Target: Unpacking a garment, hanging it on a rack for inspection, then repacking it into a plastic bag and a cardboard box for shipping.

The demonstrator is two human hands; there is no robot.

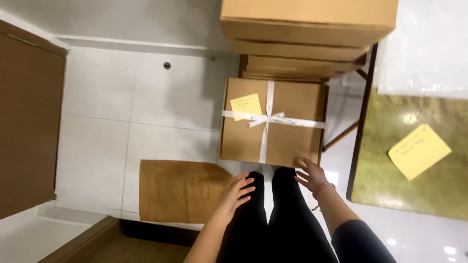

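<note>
A white tiled floor is seen from above, glossy, with grey grout lines. Directly on it a flat brown cardboard box tied with a white ribbon is set, a small yellow sticky note stuck on its lid. Just beyond it a stack of plain brown cardboard boxes is placed — touching or nearly so, cannot be told. A flat brown paper bag is laid on the tiles near the ribboned box. At the right, a green marbled tabletop with a dark edge is seen — a yellow paper note and a clear plastic sheet are laid on it.
</note>
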